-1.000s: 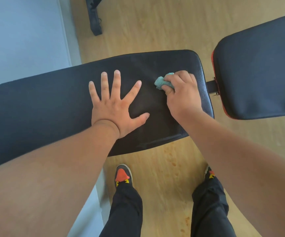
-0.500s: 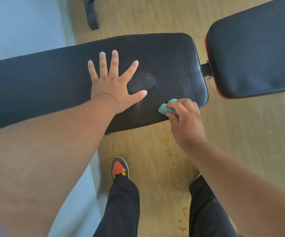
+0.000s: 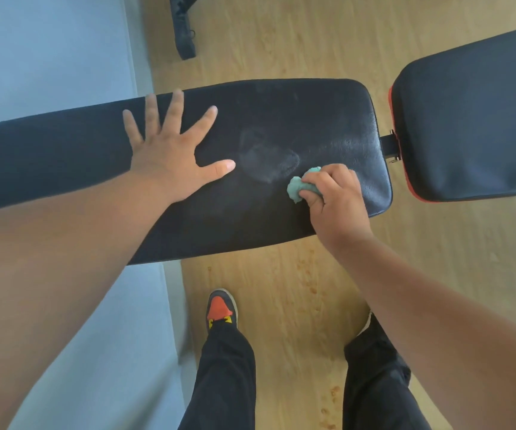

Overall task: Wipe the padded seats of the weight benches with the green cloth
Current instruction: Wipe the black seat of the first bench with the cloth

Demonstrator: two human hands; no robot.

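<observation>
Bench pad (image 3: 312,119) over wood floor (image 3: 281,290); left hand (image 3: 169,156) splayed flat, right hand (image 3: 337,200) fingers gripping green cloth (image 3: 297,187).

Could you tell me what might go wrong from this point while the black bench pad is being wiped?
1. The green cloth is bunched small in the right hand, so strokes may skip parts of the long pad; a hazy smear shows mid-pad.
2. The left hand lies flat with fingers spread on the pad, so the area beneath could go unwiped.
3. The red-edged pad to the right might be forgotten.
</observation>
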